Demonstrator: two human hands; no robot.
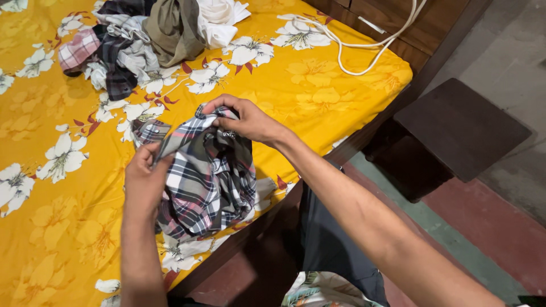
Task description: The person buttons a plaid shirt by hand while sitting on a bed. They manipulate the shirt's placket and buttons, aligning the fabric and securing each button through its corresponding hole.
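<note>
shirt [207, 182] on bed [45, 250] near edge | clothes pile [142, 40] behind | cable [352, 48] right

Bed: yellow flowered sheet [318, 96] over wooden frame
On it: heap of clothes [142, 40], white cord [352, 54], plaid shirt [207, 182] partly resting

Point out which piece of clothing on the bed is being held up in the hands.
The dark plaid shirt, gripped by the left hand and right hand. The other clothes lie untouched in a pile at the bed's far end.
</note>
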